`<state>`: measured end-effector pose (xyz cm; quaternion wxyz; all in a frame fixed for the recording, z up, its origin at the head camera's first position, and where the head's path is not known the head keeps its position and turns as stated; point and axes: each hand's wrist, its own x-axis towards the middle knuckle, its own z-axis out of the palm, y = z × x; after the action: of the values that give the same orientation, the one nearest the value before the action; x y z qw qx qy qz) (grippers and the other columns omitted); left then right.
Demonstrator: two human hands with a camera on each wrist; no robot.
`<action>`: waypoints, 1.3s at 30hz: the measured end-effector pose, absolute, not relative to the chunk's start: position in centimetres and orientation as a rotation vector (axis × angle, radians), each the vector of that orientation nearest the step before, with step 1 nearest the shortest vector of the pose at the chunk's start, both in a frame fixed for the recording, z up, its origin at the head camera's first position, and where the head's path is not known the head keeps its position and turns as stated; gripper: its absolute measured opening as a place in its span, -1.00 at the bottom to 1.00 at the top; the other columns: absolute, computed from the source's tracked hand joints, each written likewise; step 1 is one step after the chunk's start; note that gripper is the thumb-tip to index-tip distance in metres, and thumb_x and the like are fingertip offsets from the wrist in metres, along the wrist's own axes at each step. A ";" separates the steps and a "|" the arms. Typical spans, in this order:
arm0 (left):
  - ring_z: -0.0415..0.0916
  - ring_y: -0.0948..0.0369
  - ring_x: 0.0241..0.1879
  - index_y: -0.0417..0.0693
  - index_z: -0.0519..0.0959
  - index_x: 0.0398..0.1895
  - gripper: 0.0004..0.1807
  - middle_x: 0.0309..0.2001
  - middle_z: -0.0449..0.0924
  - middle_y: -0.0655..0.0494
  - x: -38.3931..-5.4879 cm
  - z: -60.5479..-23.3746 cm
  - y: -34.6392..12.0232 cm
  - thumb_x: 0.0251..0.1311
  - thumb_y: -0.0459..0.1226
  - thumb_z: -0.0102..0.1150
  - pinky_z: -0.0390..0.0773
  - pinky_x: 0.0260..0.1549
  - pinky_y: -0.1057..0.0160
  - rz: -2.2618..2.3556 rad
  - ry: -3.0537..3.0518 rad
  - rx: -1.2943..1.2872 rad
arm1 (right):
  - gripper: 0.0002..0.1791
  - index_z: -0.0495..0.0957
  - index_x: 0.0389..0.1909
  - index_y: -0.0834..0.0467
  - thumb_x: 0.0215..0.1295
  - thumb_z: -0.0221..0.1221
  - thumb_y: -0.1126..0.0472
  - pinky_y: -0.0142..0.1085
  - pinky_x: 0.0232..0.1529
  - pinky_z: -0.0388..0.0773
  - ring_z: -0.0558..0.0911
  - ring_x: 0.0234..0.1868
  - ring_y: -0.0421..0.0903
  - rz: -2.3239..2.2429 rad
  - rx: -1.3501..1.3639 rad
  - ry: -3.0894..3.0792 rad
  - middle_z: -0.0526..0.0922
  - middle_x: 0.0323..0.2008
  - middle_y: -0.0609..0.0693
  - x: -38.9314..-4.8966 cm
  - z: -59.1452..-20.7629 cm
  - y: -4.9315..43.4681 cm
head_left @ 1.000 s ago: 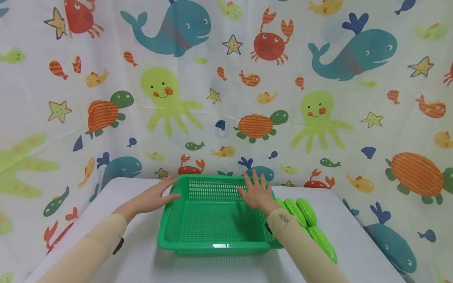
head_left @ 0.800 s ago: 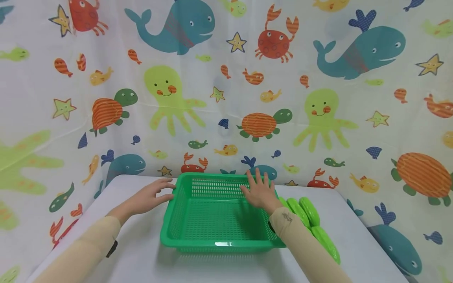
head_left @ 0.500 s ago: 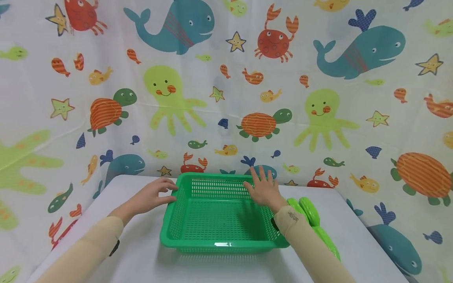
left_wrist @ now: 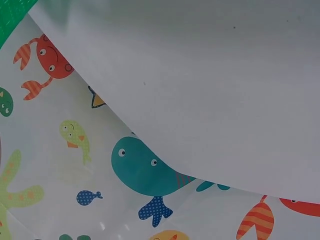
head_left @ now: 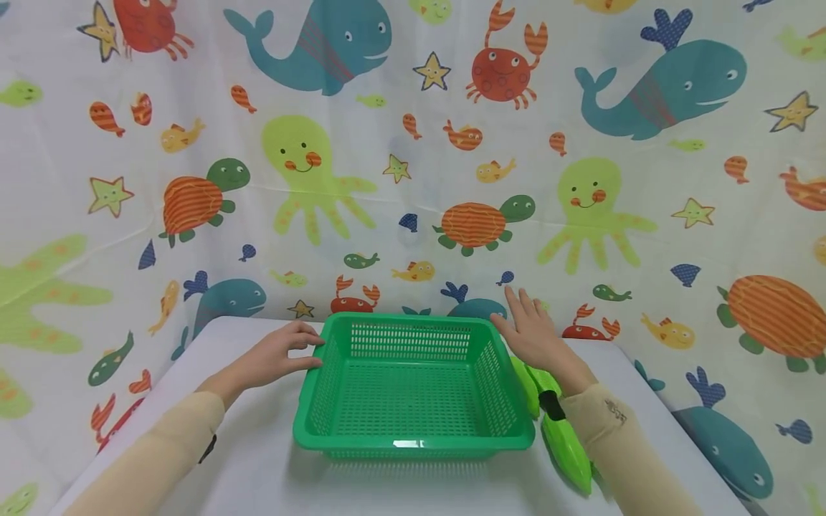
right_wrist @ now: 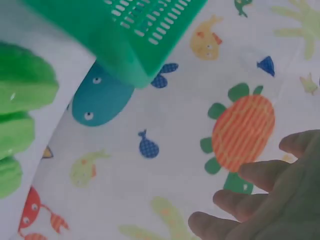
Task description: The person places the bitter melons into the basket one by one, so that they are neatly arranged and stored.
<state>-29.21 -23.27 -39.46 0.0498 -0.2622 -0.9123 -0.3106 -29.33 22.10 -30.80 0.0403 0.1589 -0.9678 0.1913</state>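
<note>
A green slotted plastic basket point(head_left: 413, 444) stands on the white table, and bare mesh floor shows inside it. My left hand point(head_left: 279, 356) is at its left rim, fingertips and thumb spread apart right at the edge. My right hand point(head_left: 535, 337) is raised beyond the right rim with fingers straight and nothing in them; its fingers point(right_wrist: 260, 175) also show in the right wrist view. Below that arm lie several long, glossy bright-green vegetable-shaped pieces point(head_left: 568, 451), partly hidden by the wrist and sleeve. They also appear as green pieces point(right_wrist: 22, 90) in the right wrist view.
The white table point(head_left: 245, 459) runs back to a cloth backdrop point(head_left: 400, 193) printed with sea animals, which also hangs along both sides. A black strap point(head_left: 551, 405) is on the right wrist.
My right hand has moved from over the basket's right end outward to the right, above the green pieces. My left hand drew slightly off the left rim, then came back to it. The basket stayed put.
</note>
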 end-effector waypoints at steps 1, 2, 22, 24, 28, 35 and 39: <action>0.51 -0.08 0.04 -0.18 0.61 0.07 -0.48 0.05 0.46 -0.03 -29.2 -39.4 -23.3 0.21 0.01 0.29 0.56 0.02 -0.13 -0.928 -2.781 -0.803 | -0.19 -0.22 0.54 0.26 0.54 -0.17 -0.13 0.34 0.39 -0.28 -0.25 0.46 0.44 0.586 0.490 -2.954 -0.24 0.50 0.40 -29.0 -30.9 22.7; 0.50 -0.07 0.04 -0.18 0.61 0.08 -0.47 0.06 0.46 -0.03 -29.2 -39.4 -23.3 0.20 0.02 0.29 0.56 0.02 -0.13 -0.911 -2.787 -0.801 | -0.17 -0.20 0.54 0.25 0.53 -0.13 -0.13 0.34 0.39 -0.26 -0.23 0.46 0.44 0.586 0.489 -2.950 -0.22 0.49 0.40 -28.8 -31.1 23.3; 0.50 -0.14 0.07 -0.18 0.58 0.14 -0.39 0.09 0.49 -0.08 -29.2 -38.8 -23.2 0.17 0.06 0.31 0.59 -0.02 -0.16 -0.905 -2.857 -0.771 | -0.39 0.40 0.24 0.39 0.28 0.28 0.13 0.34 0.11 0.37 0.35 0.23 0.45 0.520 0.294 -2.987 0.43 0.20 0.42 -23.0 -38.3 35.4; 0.50 -0.14 0.07 -0.18 0.58 0.14 -0.38 0.10 0.49 -0.08 -29.1 -38.8 -23.3 0.16 0.06 0.31 0.58 -0.01 -0.15 -0.904 -2.861 -0.764 | -0.36 0.39 0.24 0.40 0.27 0.28 0.09 0.33 0.10 0.38 0.35 0.22 0.46 0.530 0.275 -3.014 0.43 0.20 0.43 -22.8 -38.7 36.2; 0.50 -0.15 0.07 -0.19 0.57 0.15 -0.38 0.09 0.49 -0.07 -29.1 -38.9 -23.5 0.16 0.05 0.32 0.58 0.00 -0.15 -0.912 -2.857 -0.770 | -0.27 0.36 0.27 0.40 0.27 0.28 -0.03 0.28 0.04 0.46 0.38 0.18 0.46 0.574 0.225 -3.079 0.41 0.21 0.45 -22.6 -39.5 37.4; 0.51 -0.10 0.06 -0.18 0.57 0.15 -0.38 0.10 0.49 -0.06 -29.2 -39.0 -23.5 0.16 0.05 0.32 0.59 0.00 -0.14 -0.901 -2.871 -0.764 | -0.17 0.30 0.35 0.31 0.23 0.28 -0.13 0.17 -0.04 0.58 0.44 0.14 0.43 0.701 0.196 -3.174 0.36 0.25 0.43 -22.6 -41.0 38.5; 0.51 -0.09 0.05 -0.18 0.56 0.15 -0.38 0.11 0.49 -0.07 -29.1 -39.0 -23.4 0.16 0.06 0.32 0.59 0.00 -0.14 -0.902 -2.878 -0.759 | -0.21 0.31 0.35 0.29 0.24 0.29 -0.07 0.17 -0.04 0.59 0.44 0.15 0.43 0.775 0.228 -3.184 0.36 0.26 0.41 -22.5 -41.6 38.8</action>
<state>-29.09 -23.43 -38.98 0.0159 -0.2441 -0.9252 -0.2902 -22.45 38.84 -41.63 -0.0718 0.0691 -0.9668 0.2352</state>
